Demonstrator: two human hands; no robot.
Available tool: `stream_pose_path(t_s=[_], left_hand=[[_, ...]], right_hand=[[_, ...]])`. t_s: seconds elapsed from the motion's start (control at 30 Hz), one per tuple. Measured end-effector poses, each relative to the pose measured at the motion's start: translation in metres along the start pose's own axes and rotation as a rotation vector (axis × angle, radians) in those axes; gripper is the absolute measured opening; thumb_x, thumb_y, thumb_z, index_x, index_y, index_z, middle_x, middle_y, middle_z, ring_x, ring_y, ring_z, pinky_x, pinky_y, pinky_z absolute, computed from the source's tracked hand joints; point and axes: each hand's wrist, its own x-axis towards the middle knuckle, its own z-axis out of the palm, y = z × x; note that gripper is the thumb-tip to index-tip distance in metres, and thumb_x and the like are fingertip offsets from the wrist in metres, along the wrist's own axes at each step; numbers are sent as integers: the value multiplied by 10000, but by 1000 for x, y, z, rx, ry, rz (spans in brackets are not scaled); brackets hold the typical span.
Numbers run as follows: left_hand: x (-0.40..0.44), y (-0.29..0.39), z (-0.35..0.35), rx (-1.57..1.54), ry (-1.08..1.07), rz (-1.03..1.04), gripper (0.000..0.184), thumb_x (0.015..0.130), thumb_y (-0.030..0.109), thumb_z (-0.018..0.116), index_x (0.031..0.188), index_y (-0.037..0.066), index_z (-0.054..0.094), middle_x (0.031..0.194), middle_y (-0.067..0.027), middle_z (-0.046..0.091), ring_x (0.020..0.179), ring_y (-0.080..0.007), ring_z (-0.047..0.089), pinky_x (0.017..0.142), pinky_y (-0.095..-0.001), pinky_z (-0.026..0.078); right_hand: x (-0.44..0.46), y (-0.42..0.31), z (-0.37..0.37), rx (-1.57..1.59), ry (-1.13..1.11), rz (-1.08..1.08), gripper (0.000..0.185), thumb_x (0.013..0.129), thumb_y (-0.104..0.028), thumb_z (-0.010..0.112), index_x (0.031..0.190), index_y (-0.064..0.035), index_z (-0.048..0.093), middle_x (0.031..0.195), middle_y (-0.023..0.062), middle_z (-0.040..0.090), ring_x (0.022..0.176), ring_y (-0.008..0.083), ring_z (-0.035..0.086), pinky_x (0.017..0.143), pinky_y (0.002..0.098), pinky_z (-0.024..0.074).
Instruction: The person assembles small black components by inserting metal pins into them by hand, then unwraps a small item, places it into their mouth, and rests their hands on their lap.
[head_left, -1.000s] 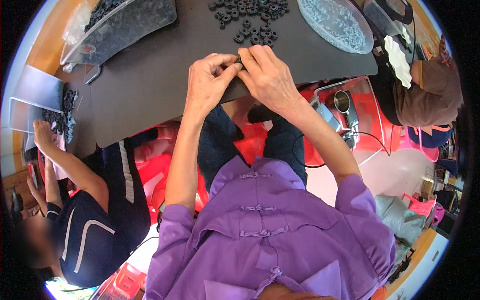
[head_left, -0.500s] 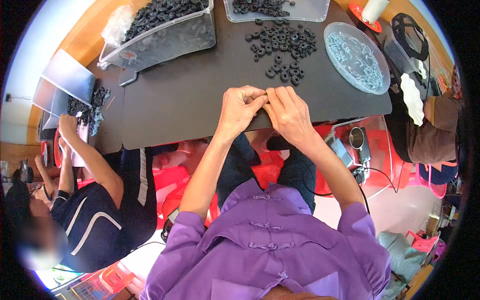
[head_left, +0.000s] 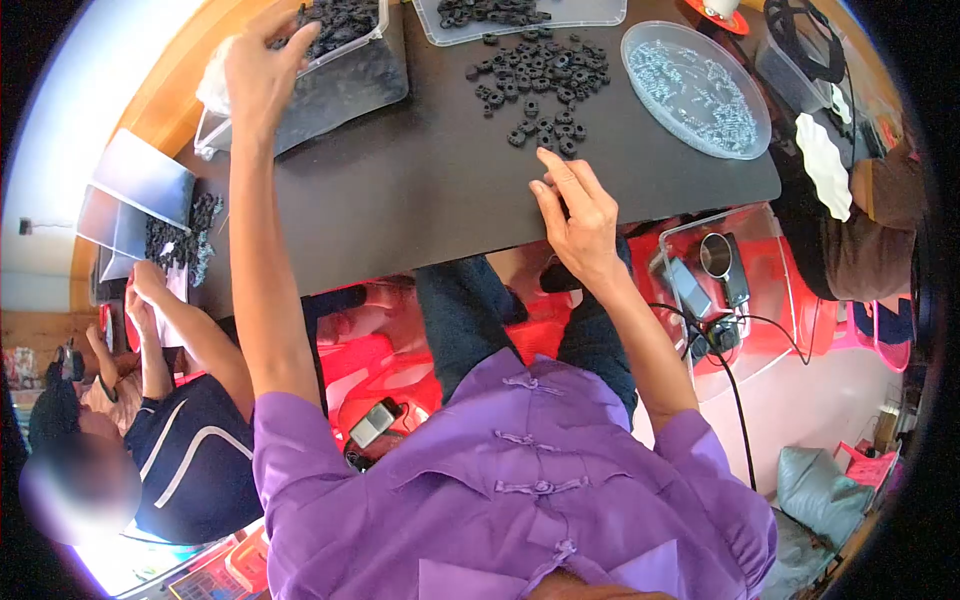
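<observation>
My left hand [head_left: 262, 80] is raised over the clear plastic bin [head_left: 350, 92], which is heaped with small black plastic parts [head_left: 335, 25]. Its thumb stands apart from the slightly blurred fingers, and nothing shows between them. At the near end of a loose group of black parts [head_left: 545, 72] on the dark table, my right hand [head_left: 583, 222] has its index finger stretched out close to the nearest pieces. The right thumb is separate from that finger, and I see no part held.
A round clear tray [head_left: 740, 152] of small bluish-clear pieces lies at the right of the dark table [head_left: 420, 200]. Another clear tray [head_left: 600, 14] with black parts is at the back. A co-worker [head_left: 200, 440] sits at the left; another person's brown sleeve [head_left: 870, 250] is at the right.
My hands were together at the table's near edge, fingertips meeting. The left has moved up and left to the bin; the right has opened near the loose parts.
</observation>
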Motion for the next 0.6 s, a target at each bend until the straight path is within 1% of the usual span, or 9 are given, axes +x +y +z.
stream_pose_path(t_s=[0.07, 0.1, 0.17, 0.23, 0.3, 0.33, 0.4, 0.5, 0.6], left_hand=[[-33, 4, 5, -82, 210, -9, 392, 770, 276, 684, 1056, 9, 652, 793, -104, 667, 537, -102, 519, 575, -268, 443], [-54, 9, 7, -80, 267, 29, 334, 779, 240, 683, 1023, 13, 662, 834, -79, 657, 565, -75, 498, 563, -246, 425], [-106, 26, 14, -154, 188, -67, 258, 786, 146, 677, 1012, 21, 663, 848, -42, 644, 587, -53, 473, 544, -213, 400], [-157, 33, 34, -434, 77, -179, 255, 785, 28, 650, 1039, 35, 651, 917, -14, 627, 605, -37, 455, 528, -190, 381], [-201, 41, 48, -516, -79, -332, 269, 783, 20, 641, 1051, 39, 651, 912, -16, 631, 584, -34, 444, 525, -192, 379], [-218, 45, 53, -490, -133, -355, 278, 779, 18, 646, 1056, 37, 651, 892, -25, 631, 564, -32, 437, 512, -195, 375], [-236, 52, 55, -369, -65, -252, 268, 778, 16, 648, 1045, 30, 655, 882, -44, 637, 536, -40, 436, 498, -201, 373], [-238, 48, 64, -384, 71, -199, 190, 802, 29, 639, 989, 25, 674, 850, -18, 633, 543, -25, 430, 495, -184, 360], [-236, 49, 78, -213, 183, -74, 150, 788, 74, 662, 935, 57, 689, 766, -9, 615, 492, -53, 393, 489, -198, 356]], right_hand=[[0, 1, 0, 9, 15, 2, 308, 798, -48, 651, 1094, 6, 587, 801, 121, 543, 620, 255, 551, 569, 336, 456], [0, 0, -1, 22, 28, -1, 284, 802, -42, 644, 1079, 4, 595, 780, 119, 542, 602, 255, 545, 561, 330, 454], [2, -1, -3, 37, 34, 24, 268, 806, -34, 637, 1069, 1, 600, 755, 118, 537, 587, 252, 541, 552, 324, 451], [4, 0, -6, 81, 57, 37, 210, 814, -17, 618, 1024, -2, 622, 713, 122, 536, 549, 229, 533, 525, 309, 441], [2, 6, -10, 219, 14, 176, 176, 829, -20, 606, 1000, 15, 630, 716, 110, 564, 543, 163, 547, 518, 272, 447], [1, 7, -9, 490, 38, 327, 154, 857, -35, 586, 991, 14, 647, 728, 75, 600, 573, 95, 557, 545, 230, 479], [0, 8, -20, 642, 69, 461, 165, 882, -47, 565, 1014, 3, 652, 750, 44, 612, 611, 66, 566, 579, 218, 511], [-10, 1, -46, 537, 179, 505, 175, 913, -86, 544, 1014, 4, 655, 731, 47, 621, 595, 70, 565, 573, 221, 517], [-28, -9, -67, 472, 295, 542, 175, 912, -88, 547, 1008, 11, 655, 718, 36, 612, 603, 73, 560, 579, 226, 510]])
